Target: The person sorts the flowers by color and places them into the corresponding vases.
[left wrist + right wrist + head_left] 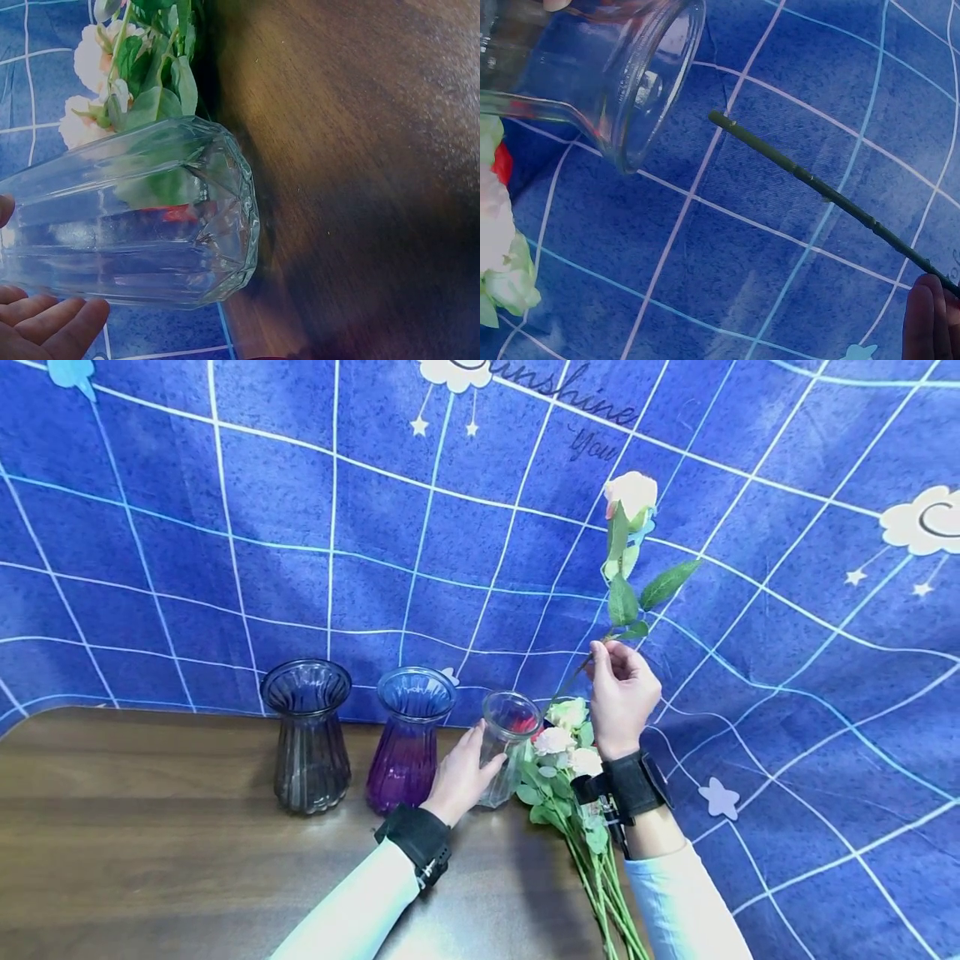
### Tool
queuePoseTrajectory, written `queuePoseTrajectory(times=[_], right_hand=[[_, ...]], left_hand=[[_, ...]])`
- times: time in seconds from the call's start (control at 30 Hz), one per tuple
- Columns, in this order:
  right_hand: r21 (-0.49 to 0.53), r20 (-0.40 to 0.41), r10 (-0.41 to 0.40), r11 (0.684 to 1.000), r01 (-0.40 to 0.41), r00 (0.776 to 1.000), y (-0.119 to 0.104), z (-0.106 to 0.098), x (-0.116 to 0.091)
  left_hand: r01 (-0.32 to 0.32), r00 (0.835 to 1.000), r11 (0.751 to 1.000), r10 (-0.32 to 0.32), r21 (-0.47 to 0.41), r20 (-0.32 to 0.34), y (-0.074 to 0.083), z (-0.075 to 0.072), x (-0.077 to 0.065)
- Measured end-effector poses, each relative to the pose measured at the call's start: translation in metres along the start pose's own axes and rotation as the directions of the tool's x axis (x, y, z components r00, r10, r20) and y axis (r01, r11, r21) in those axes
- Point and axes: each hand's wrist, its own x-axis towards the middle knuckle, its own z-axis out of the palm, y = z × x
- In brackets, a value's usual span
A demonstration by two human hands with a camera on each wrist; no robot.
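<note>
My right hand point(624, 697) pinches the stem of a pale pink rose point(632, 495) and holds it up, bloom on top, in the head view. In the right wrist view the cut end of its stem point(802, 174) points toward the mouth of a clear glass vase point(634, 97), apart from the rim. My left hand point(459, 777) holds that vase at its side, fingers and thumb on either side of it. The vase point(135, 240) stands upright on the wooden table. Beside it lies a bunch of roses point(555, 740) with pale blooms and long green stems.
A purple-and-blue glass vase point(405, 752) stands left of the clear one, and a dark grey glass vase point(311, 752) farther left. Behind the wooden table point(150, 843) hangs a blue grid-patterned cloth point(300, 527), which also runs down the right side.
</note>
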Motion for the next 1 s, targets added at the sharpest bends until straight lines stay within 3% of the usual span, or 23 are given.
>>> queuePoseTrajectory(times=[0.33, 0.43, 0.73, 1.0], right_hand=[[-0.054, 0.037, 0.030, 0.998, -0.028, 0.999, 0.015, 0.007, -0.012], [-0.070, 0.052, 0.052, 0.996, -0.048, 0.997, 0.009, 0.008, -0.017], [-0.090, 0.094, 0.066, 0.994, -0.058, 0.993, 0.030, 0.012, -0.026], [-0.169, 0.109, 0.085, 0.983, -0.065, 0.990, 0.039, 0.015, -0.037]], left_hand=[[-0.019, 1.000, 1.000, 0.019, 0.013, -0.022, -0.004, 0.005, 0.000], [-0.022, 0.999, 0.999, 0.023, 0.026, -0.025, -0.004, 0.006, 0.001], [-0.043, 0.997, 0.999, 0.045, 0.033, -0.066, -0.002, 0.004, 0.001], [-0.030, 0.998, 0.999, 0.032, 0.034, -0.052, -0.002, 0.007, 0.000]])
